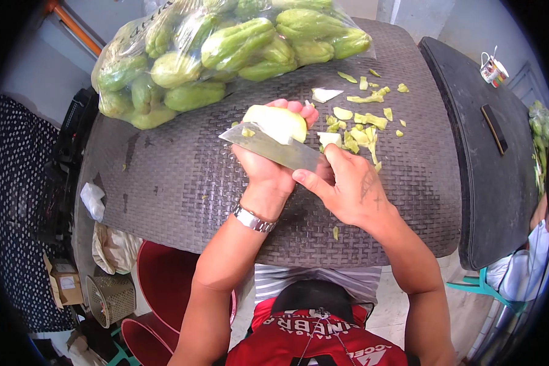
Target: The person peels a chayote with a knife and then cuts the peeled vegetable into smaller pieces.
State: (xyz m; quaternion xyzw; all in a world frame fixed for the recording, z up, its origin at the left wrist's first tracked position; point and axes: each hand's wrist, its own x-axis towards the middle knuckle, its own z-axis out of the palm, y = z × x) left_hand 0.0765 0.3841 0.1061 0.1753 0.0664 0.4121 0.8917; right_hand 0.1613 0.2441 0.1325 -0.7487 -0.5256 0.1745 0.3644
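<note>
My left hand (256, 160) is closed round a pale, partly peeled chayote (262, 116), its fingertips showing past the far side. My right hand (351, 186) grips a wide-bladed knife (287, 150), and most of the handle is hidden in the fist. The blade lies across the near side of the chayote, its tip pointing left. A small green bit of peel (247, 132) clings to the blade. Beside the knife, green peelings (363, 137) and a few white pieces (327, 94) are scattered on the dark woven-pattern table (183, 165).
A large clear plastic bag (213, 55) full of green chayotes stands at the far left of the table. To the right, a second dark table (470, 140) carries a phone (494, 129) and a mug (493, 70). Red bins (165, 274) stand below the left front edge.
</note>
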